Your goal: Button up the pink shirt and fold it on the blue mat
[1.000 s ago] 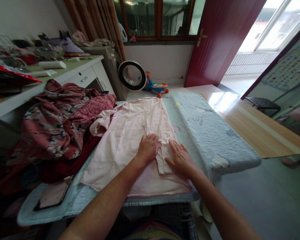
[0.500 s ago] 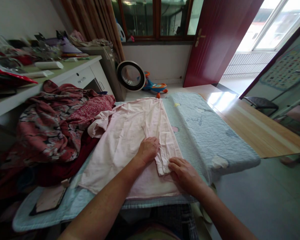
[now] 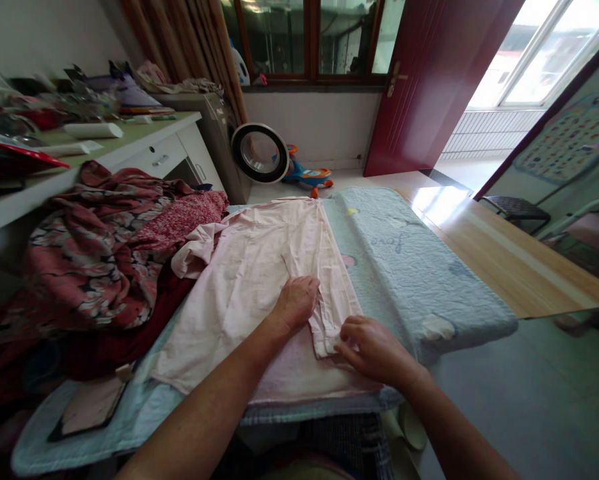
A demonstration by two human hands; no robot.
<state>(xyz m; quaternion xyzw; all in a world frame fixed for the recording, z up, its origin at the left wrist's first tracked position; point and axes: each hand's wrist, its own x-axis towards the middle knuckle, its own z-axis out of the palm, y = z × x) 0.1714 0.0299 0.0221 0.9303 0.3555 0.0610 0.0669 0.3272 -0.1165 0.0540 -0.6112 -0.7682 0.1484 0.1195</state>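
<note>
A pale pink shirt (image 3: 219, 300) lies spread out in front of me, one sleeve (image 3: 324, 320) folded down along its right side. My left hand (image 3: 296, 303) is closed with its fingertips on the left edge of that sleeve. At the cuff is my right hand (image 3: 372, 347), fingers curled and thumb near the cuff's lower right corner. The second sleeve (image 3: 196, 250) is bunched at the shirt's left. Beneath the shirt is a light blue quilted pad (image 3: 419, 267).
Patterned red clothes (image 3: 104, 247) are heaped to the left. A phone-like item in a pink case (image 3: 92, 407) lies at the pad's near left corner. Beyond stand a washing machine with its round door (image 3: 260, 153) open and a blue ride-on toy (image 3: 306, 175). Wooden tabletop (image 3: 504, 247) extends right.
My right hand has shifted slightly at the cuff, its thumb and forefinger now more visibly apart. My left hand stays on the sleeve. The view has moved a little.
</note>
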